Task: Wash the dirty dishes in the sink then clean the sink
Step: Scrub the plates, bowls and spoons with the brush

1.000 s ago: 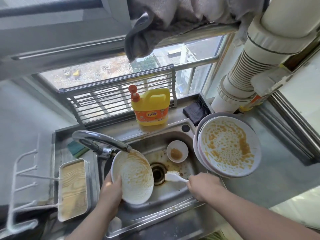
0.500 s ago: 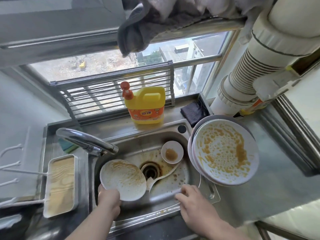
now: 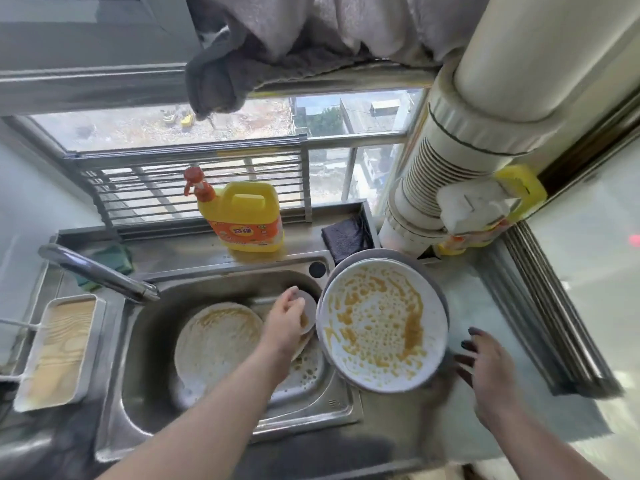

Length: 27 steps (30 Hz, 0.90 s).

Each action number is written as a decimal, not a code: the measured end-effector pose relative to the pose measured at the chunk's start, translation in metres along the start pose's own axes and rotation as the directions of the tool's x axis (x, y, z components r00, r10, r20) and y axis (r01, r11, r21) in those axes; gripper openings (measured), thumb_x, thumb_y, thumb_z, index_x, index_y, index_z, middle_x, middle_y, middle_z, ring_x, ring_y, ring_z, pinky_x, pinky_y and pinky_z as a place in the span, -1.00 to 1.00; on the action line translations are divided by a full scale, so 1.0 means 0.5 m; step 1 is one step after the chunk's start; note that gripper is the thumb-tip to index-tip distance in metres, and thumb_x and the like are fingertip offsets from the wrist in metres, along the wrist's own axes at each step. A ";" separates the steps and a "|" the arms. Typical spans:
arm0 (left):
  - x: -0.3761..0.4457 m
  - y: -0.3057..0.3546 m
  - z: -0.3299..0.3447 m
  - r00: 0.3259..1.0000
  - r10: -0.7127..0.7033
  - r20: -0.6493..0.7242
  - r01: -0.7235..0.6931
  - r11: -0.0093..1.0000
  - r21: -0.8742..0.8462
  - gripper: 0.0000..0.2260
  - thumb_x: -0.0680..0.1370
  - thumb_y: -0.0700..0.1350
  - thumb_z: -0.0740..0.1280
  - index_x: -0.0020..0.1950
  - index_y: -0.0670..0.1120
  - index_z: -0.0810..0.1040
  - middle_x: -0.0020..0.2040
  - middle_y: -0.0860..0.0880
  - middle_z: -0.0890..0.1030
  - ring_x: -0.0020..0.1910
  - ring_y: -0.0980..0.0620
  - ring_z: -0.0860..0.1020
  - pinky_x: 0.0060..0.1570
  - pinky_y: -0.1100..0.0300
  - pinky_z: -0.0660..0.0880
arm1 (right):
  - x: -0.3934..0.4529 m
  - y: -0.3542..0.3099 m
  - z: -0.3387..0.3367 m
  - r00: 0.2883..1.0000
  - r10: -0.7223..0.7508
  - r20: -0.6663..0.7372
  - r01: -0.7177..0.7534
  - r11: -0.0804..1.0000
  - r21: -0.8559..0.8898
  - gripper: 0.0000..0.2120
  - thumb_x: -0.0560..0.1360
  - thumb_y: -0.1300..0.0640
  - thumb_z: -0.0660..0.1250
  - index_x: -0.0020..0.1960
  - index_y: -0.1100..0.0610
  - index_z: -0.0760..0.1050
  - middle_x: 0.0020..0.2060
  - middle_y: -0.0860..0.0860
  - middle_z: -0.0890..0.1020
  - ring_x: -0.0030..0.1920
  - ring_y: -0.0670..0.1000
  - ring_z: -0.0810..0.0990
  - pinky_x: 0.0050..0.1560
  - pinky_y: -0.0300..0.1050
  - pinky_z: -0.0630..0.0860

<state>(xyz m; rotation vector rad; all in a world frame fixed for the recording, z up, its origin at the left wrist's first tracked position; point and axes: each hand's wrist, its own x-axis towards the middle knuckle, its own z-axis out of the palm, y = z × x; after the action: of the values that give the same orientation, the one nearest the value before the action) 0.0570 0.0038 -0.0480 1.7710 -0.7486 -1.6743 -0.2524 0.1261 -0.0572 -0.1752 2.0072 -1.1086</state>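
To the left of my left hand [image 3: 285, 318], a sauce-smeared plate [image 3: 218, 344] lies in the steel sink [image 3: 152, 341] under the faucet [image 3: 97, 271]. That hand pinches the rim of a small sauce dish [image 3: 309, 315] over the sink. Just right of it, a stack of dirty plates [image 3: 381, 323] rests on the sink's edge, and my right hand [image 3: 490, 372] hovers beside the stack, fingers spread, holding nothing.
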 end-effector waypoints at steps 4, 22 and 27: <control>-0.020 0.032 0.113 0.986 -0.088 0.145 0.092 0.996 -0.022 -0.62 0.73 0.18 0.12 0.43 0.04 0.51 0.32 -0.05 0.65 0.21 -0.06 0.66 0.22 -0.04 0.60 | 0.046 -0.107 0.050 0.938 -0.050 0.343 0.164 0.936 -0.312 -0.52 0.61 -0.25 0.11 0.19 0.09 0.56 0.20 0.17 0.63 0.23 0.24 0.60 0.31 0.40 0.51; -0.027 -0.061 -0.058 0.947 -0.184 0.264 0.271 0.899 -0.345 -0.36 0.61 0.34 0.08 0.27 -0.10 0.69 0.27 -0.28 0.66 0.20 -0.30 0.67 0.06 -0.29 0.65 | -0.143 -0.079 0.191 0.853 -0.222 0.472 0.356 0.909 -0.216 -0.68 0.54 -0.39 0.06 0.23 -0.43 0.41 0.06 -0.20 0.68 0.08 -0.12 0.67 0.08 0.13 0.61; -0.013 -0.081 -0.273 0.958 -0.208 0.199 0.277 0.856 -0.437 -0.35 0.63 0.32 0.03 0.31 -0.08 0.69 0.33 -0.29 0.63 0.23 -0.32 0.65 0.03 -0.26 0.64 | -0.232 -0.017 0.365 0.820 -0.169 0.547 0.397 0.856 -0.331 -0.51 0.69 -0.24 0.13 0.59 -0.16 0.28 0.43 -0.01 0.47 0.44 0.06 0.45 0.51 0.13 0.35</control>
<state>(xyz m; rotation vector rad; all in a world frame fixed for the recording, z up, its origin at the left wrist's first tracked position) 0.1932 0.0407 -0.0683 1.4563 -0.1518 -1.9669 -0.0485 0.0582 -0.0333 -0.9422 1.7397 -0.6688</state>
